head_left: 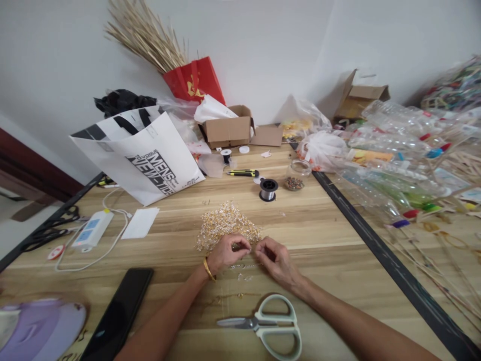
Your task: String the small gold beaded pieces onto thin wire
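My left hand (230, 250), with a gold bracelet (209, 269) at the wrist, pinches thumb and forefinger together at the near edge of a pile of small clear and gold beads (227, 220). Close on its right, my right hand (276, 258) also has its fingertips pressed together. Whatever lies between the fingertips is too small to name. Below the hands are a few clear beads (244, 277) and a thin gold chain-like strand (240, 295). Nearer to me lie scissors (259, 323) with pale green handles, blades pointing left.
Beyond the beads stand a wire spool (268, 190), a glass jar (296, 176) of small beads and a yellow-black utility knife (242, 173). A black phone (118, 313) and power strip (92, 230) lie left. Plastic bottles (391, 145) crowd the right; a white bag (143, 155) stands at the back left.
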### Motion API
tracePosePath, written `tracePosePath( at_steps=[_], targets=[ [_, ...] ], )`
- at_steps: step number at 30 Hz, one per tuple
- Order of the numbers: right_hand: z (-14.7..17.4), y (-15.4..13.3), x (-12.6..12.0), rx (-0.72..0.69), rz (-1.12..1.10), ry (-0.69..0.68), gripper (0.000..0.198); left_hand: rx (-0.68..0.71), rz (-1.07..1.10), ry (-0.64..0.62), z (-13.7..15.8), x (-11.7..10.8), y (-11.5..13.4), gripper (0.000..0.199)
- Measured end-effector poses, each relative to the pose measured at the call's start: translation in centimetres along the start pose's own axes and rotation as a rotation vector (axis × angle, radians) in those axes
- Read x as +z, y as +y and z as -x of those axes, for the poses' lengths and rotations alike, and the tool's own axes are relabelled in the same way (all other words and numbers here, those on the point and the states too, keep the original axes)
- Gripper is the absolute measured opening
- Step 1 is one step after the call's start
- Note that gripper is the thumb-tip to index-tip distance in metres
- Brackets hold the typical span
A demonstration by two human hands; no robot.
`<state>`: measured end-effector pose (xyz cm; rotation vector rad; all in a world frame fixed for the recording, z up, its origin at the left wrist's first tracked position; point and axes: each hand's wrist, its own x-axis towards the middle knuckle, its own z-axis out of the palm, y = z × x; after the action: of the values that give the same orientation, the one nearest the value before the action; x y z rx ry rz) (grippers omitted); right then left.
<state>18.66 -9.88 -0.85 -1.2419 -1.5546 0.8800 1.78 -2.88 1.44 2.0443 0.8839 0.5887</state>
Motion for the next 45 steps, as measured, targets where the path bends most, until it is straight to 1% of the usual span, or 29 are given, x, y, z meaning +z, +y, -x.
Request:
tracePosePath(
  at_steps=[8, 16, 27, 36, 41, 45],
  targets=[
    [-0.03, 0.13, 0.00, -0.010, 0.003, 0.011, 0.015, -0.001, -0.002, -0.008, -0.03, -0.04, -0.07, 0.006],
    [0.01, 0.20, 0.05, 0.010, 0.005, 0.004, 0.014, 0.015, -0.003, 0.000, -0.02, -0.02, -0.28, 0.006],
    [0.04, 0.09, 0.03, 0.012, 0.006, -0.007, 0.015, -0.009, 0.001, -0.010, -0.07, -0.05, -0.02, 0.006],
    [-0.02, 0.13, 0.15, 0.013, 0.010, -0.005, 0.016, 0.010, 0.013, -0.010, -0.06, 0.26, -0.46, 0.006],
    [-0.02, 0.21, 0.14, -0.012, 0.012, 0.002, 0.016, 0.029, -0.012, -0.015, -0.04, 0.31, -0.25, 0.005],
    [-0.01, 0.40, 0.15, 0.002, 0.017, -0.005, 0.013, 0.059, -0.030, -0.016, -0.05, 0.38, -0.09, 0.004]
  ],
)
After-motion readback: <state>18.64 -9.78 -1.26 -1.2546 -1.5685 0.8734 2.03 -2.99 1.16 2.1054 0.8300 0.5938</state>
